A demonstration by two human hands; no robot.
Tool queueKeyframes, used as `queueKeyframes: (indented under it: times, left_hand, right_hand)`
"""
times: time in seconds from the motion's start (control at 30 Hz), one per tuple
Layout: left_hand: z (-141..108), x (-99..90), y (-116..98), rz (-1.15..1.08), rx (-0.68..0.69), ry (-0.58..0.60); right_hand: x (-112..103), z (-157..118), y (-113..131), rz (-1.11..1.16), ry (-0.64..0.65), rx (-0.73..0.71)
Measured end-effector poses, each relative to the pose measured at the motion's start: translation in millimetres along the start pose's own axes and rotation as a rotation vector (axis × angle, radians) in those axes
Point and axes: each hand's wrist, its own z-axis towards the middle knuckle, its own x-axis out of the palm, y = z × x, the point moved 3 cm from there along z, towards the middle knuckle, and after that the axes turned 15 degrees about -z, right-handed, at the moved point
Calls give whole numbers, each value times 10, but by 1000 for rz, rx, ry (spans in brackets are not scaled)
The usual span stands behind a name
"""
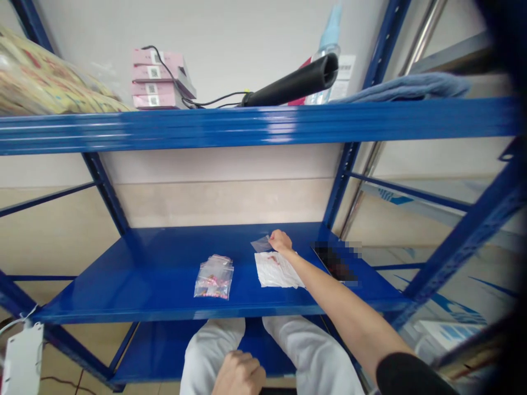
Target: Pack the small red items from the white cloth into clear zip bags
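Reaching forward — the right hand [281, 240] (curled) pinches a clear bag [259, 244].

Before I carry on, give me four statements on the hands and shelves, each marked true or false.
1. The right hand is at the edge of a small clear plastic bag. True.
2. The left hand rests on the middle blue metal shelf. False: it is off that shelf, by the white trousers.
3. Clear plastic bags with pinkish contents lie left of the crinkled white sheet. True.
4. The stacked pink boxes stand on the middle shelf. False: they are on the upper blue shelf.
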Motion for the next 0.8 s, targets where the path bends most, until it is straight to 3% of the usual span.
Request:
queueKeyframes:
  times: [0.13, 0.23, 0.3, 0.37, 0.47, 0.57, 0.6, 0.7, 0.8]
  left_hand:
    - [55, -172, -33, -19, -91, 72]
    - [88, -315, -92, -70, -151, 51]
    - [103, -380, -120, -139, -242, 9]
    - [123, -414, -133, -282, -377, -62]
    - [177, -402, -123, -666, -631, -213]
    - [260, -317, -125, -1260, -881, -308]
    - [295, -290, -146, -1454, -930, -294]
    - [380, -246, -268, -1887, -1007, -46]
    - [384, -257, -355, -1977, -992, 122]
  right_hand:
    - [-181, -49, 12, 102, -81, -44]
    - [-370, -385, -20, 243, -193, -155]
    - [-469, -836, -69, 426, -286, -270]
    - [-501, -1415, -148, 590, -293, -343]
    - [-426, -2282, -289, 743, -148, -352]
    - [-244, -2858, -425, 857, 27, -355]
    - [-166, -2963, -462, 890, 83, -371]
    - [67, -3073, -538, 924, 193, -426]
    - [190, -3054, -555, 806, 157, -484]
